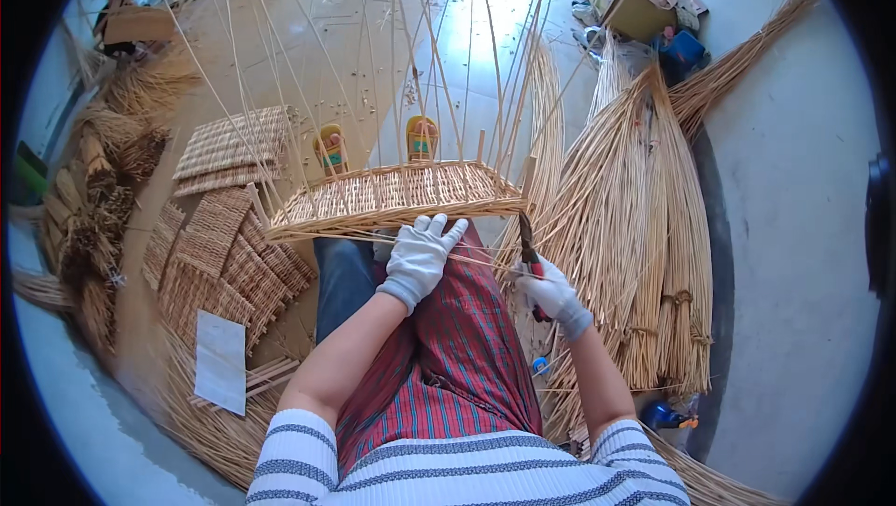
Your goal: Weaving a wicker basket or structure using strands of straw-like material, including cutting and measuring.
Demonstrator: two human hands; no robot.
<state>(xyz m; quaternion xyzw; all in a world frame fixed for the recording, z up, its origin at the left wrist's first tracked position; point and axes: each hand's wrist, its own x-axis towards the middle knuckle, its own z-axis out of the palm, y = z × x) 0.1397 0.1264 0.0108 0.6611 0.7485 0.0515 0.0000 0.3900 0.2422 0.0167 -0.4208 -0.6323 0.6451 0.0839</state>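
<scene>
A half-woven wicker basket (392, 190) lies across my lap, its long unwoven stakes fanning up and away from me. My white-gloved left hand (420, 256) grips its near edge, with the fingers laid over the rim and the thumb out of sight. At the basket's right corner, my gloved right hand (553, 293) is closed around a hand tool with red handles (536, 269) and a dark metal head, which looks like shears. The tool's tip meets the corner beside a short wooden peg (529, 173). Thin loose canes run between my two hands.
Woven panels (219, 235) are piled on the floor to the left, beside a white sheet (221, 361). Bundles of long cane (644, 226) lie at the right, and darker bundles (98, 198) line the left wall. Another person (117, 16) is at the far left.
</scene>
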